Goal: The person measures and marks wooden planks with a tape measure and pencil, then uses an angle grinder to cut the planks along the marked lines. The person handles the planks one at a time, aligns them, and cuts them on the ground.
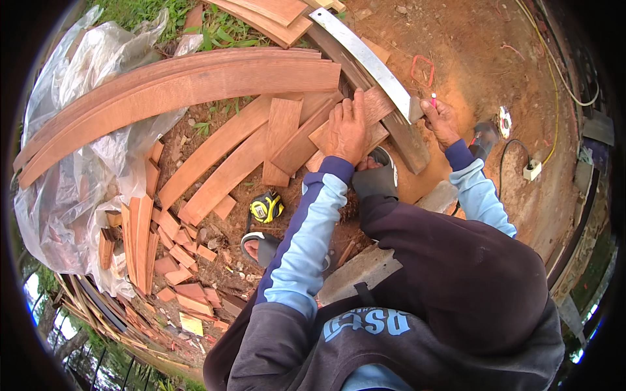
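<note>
My left hand [347, 127] grips a short reddish board [378, 101] lying across a dark timber [409, 146], its fingers curled near the board's upper edge. A long silver metal straightedge [358, 49] lies along the timber, its lower end at the board's right end. My right hand [441, 122] pinches a small pink-and-white marker or pencil [433, 101] upright beside that end of the straightedge. More short boards [310, 133] lie under and left of my left hand; whether it touches them I cannot tell.
Long planks [176, 85] lie over plastic sheeting [52, 215] at left, near offcuts [186, 260] and a yellow tape measure [266, 207]. A red loop [422, 62], a power tool [482, 140] and a white socket block [533, 169] with cords lie right. My sandalled feet rest by a concrete block [352, 277].
</note>
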The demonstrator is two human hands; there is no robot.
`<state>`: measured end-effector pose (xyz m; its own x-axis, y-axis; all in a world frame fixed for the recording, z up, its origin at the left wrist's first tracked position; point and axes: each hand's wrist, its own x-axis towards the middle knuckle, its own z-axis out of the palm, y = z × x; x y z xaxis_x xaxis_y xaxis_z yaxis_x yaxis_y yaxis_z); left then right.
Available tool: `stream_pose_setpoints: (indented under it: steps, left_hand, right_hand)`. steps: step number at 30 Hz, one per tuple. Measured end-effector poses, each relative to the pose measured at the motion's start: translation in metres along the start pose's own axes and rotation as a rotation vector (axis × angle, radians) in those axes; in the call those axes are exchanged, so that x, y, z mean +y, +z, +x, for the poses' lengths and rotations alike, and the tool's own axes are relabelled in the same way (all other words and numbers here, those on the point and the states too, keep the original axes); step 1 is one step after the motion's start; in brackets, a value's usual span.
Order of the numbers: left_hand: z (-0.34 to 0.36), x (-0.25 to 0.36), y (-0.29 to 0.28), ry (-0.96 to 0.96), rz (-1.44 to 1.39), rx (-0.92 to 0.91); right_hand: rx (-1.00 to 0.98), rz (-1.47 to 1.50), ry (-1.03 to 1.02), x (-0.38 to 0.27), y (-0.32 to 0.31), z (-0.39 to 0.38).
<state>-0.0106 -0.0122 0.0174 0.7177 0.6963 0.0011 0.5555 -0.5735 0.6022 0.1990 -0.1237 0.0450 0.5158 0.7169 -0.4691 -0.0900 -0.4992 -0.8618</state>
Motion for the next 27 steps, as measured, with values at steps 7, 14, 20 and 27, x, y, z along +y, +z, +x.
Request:
stream_pose_setpoints:
  steps: [7, 14, 20, 27]
  left_hand:
    - [-0.028, 0.049, -0.021, -0.209, -0.612, 0.37]
    - [-0.061, 0.013, -0.051, -0.829, -1.446, 1.025]
    - [-0.133, -0.095, -0.09, -1.036, -1.088, 1.108]
    - [-0.187, -0.167, -0.139, -1.013, -0.334, 0.806]
  right_hand:
    - [-0.026, -0.105, -0.202, -0.016, 0.033, -0.056]
    - [-0.371, -0.299, -0.392, -0.035, 0.118, -0.069]
    - [-0.345, -0.203, -0.221, -0.026, 0.121, -0.06]
    - [-0.338, -0.095, -0.104, -0.005, 0.11, -0.049]
